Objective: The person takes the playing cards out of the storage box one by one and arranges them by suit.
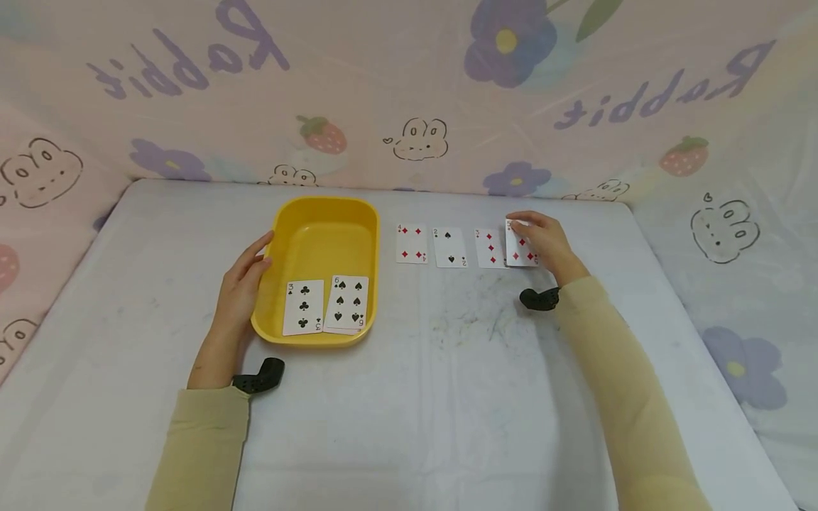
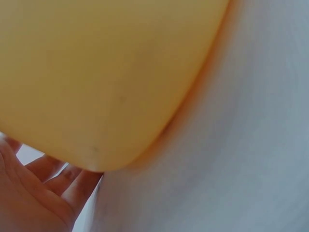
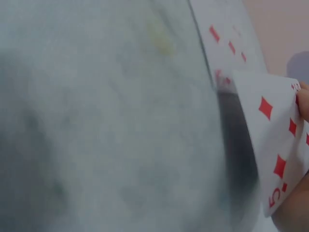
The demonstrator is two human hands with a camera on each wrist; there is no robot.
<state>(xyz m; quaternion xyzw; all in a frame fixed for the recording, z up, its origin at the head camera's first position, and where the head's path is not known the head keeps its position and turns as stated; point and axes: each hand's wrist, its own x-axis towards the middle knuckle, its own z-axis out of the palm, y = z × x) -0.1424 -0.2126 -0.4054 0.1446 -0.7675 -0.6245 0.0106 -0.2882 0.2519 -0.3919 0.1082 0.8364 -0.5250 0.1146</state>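
In the head view my right hand (image 1: 543, 241) pinches a five of diamonds playing card (image 1: 522, 245), held over the right end of a row of cards. The right wrist view shows this card (image 3: 275, 140) raised and tilted, its lower corner off the table. Nearest it lies a three of diamonds (image 1: 488, 250), partly overlapped in the head view. My left hand (image 1: 239, 291) rests with extended fingers against the left side of a yellow tray (image 1: 373, 241). Inside the tray lie a three of clubs (image 1: 303, 307) and a six of spades (image 1: 346, 301), with another card's edge beneath the six.
Left of the three of diamonds lie a two of spades (image 1: 450, 247) and a four of diamonds (image 1: 412, 244), face up. The white table (image 1: 434, 411) carries dark smudges below the row. Patterned cloth (image 1: 358, 85) hangs behind and at both sides.
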